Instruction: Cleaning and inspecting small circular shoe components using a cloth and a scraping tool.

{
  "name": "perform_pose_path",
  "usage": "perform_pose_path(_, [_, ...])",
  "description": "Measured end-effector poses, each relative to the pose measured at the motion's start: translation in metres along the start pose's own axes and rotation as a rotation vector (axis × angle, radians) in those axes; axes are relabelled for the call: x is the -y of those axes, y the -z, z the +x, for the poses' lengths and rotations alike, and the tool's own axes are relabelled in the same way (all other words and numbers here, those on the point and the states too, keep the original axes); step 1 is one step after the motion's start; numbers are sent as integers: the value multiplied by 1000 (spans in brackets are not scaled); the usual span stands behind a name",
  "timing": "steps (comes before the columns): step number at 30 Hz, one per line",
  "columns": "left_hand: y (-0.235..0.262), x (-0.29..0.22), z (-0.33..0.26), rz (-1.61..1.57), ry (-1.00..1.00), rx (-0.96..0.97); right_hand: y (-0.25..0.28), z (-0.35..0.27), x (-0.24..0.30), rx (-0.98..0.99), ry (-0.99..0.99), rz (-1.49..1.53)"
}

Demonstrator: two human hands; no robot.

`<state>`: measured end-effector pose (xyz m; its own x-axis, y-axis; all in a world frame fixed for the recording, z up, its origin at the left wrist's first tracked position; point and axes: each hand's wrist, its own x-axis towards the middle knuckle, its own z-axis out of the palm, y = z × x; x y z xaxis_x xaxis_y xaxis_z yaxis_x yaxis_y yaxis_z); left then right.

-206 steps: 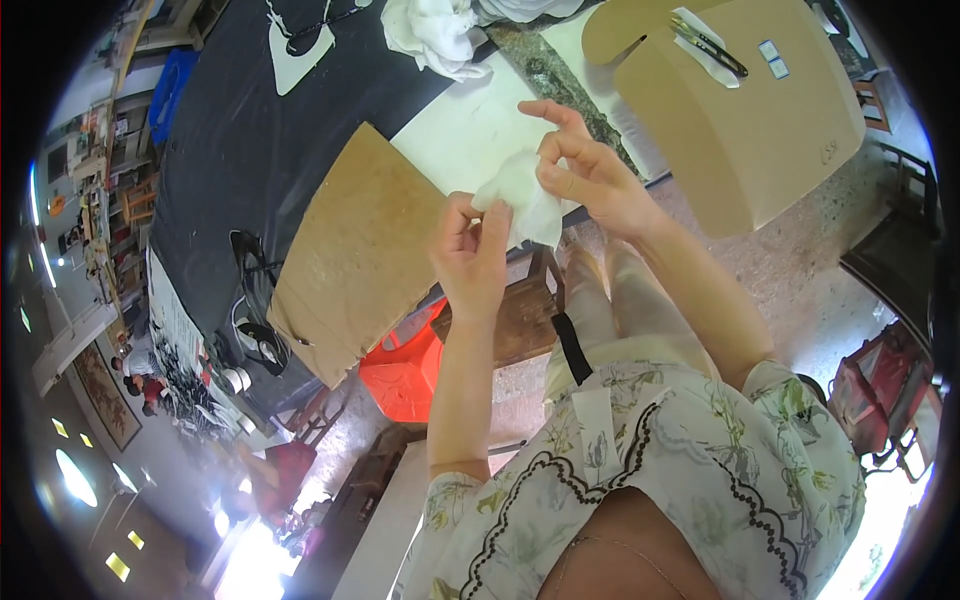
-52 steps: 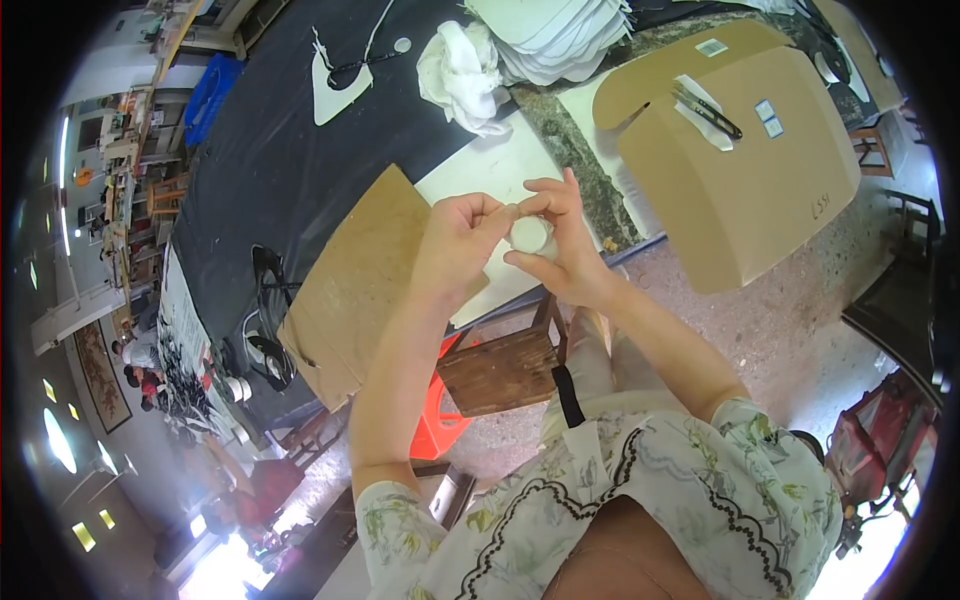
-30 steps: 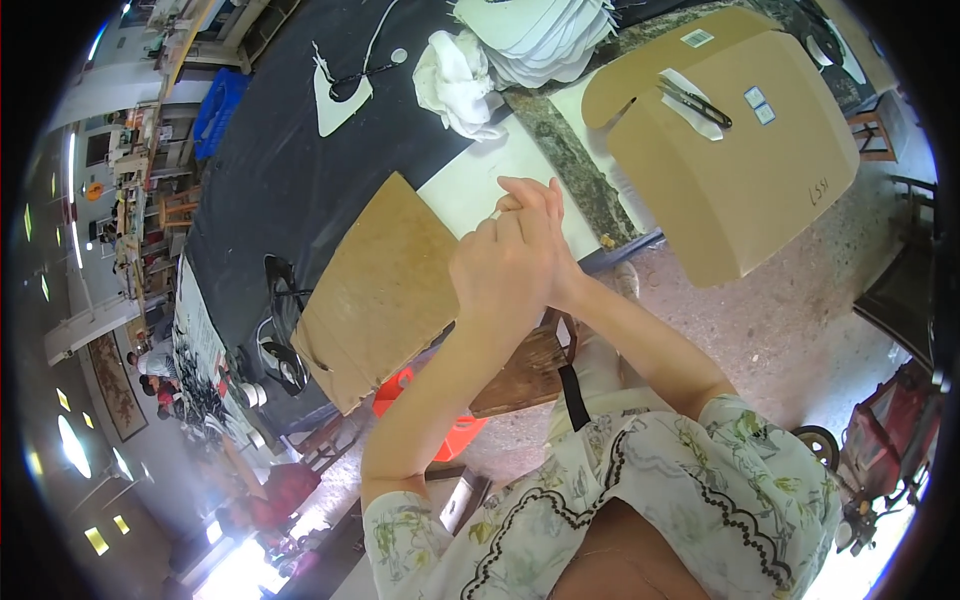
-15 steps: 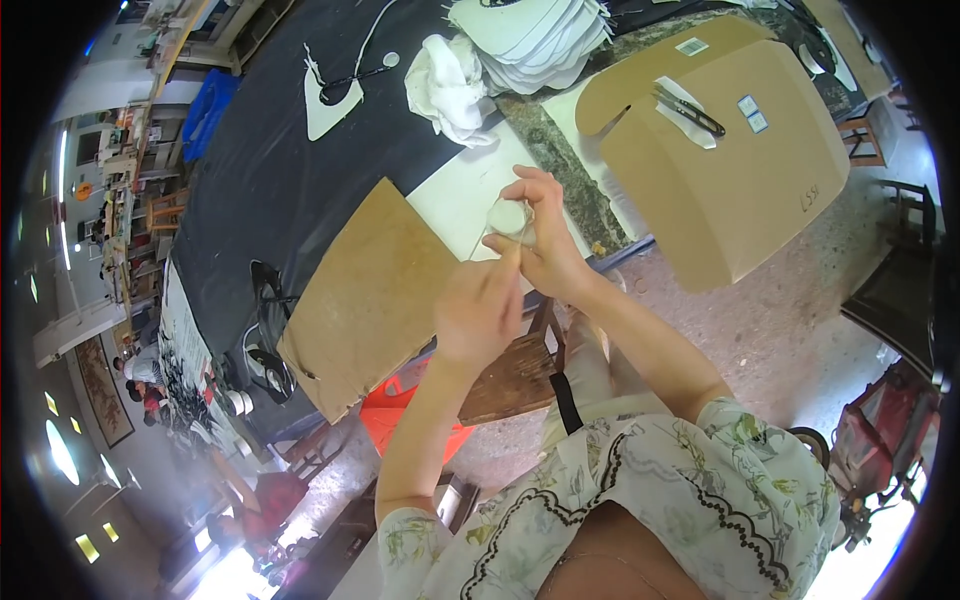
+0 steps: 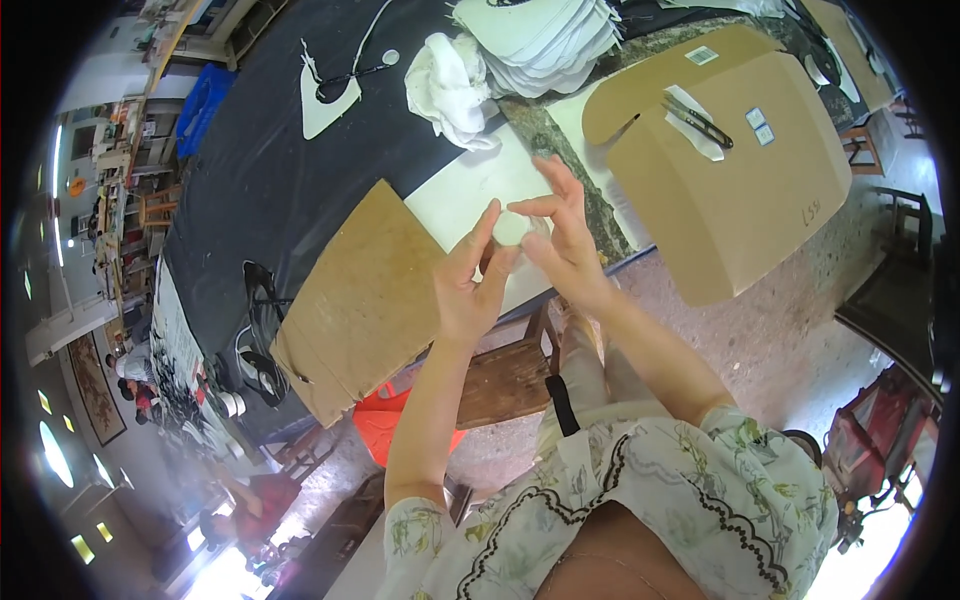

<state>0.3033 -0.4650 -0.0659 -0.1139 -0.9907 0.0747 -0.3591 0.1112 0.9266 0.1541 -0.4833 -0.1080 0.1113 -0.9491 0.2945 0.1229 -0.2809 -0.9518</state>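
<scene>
Over the near edge of the table, both my hands hold a small white round thing that looks like a thread spool. The thumb and fingers of my left hand are bent against its left side. On the other side, my right hand pinches it between thumb and index finger, with the other fingers raised. Its pale flat end faces up; the lower part is hidden by my fingers. Beneath my hands lies a white sheet, next to a brown board.
A large cardboard piece with a dark-handled cutting tool lies at right. Further back are a crumpled white cloth and a stack of white cut pieces. A wooden stool and an orange-red bag are below the table edge.
My left hand has turned and come up from below the spool to its left side, where its fingers now touch it. The right hand's fingers have shifted on the spool.
</scene>
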Motion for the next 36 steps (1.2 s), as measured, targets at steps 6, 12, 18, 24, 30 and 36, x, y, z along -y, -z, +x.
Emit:
perform_pose_path(6, [0, 0, -3, 2, -24, -24, 2, -1, -10, -59, 61, -102])
perform_pose_path(12, [-2, -1, -5, 104, -109, 0, 2, 13, 4, 76, 70, -143])
perform_pose_path(18, [1, -1, -10, 36, -7, -3, 9, 5, -10, 106, 46, -52])
perform_pose_path(24, [6, 1, -10, -34, 51, -3, 10, 11, 2, 159, 118, -226])
perform_pose_path(30, [48, -21, 6, 88, 46, 177, 6, 9, 0, 249, 192, -359])
perform_pose_path(36, [99, -44, 54, 353, 129, 384, 4, 10, 4, 256, 133, -293])
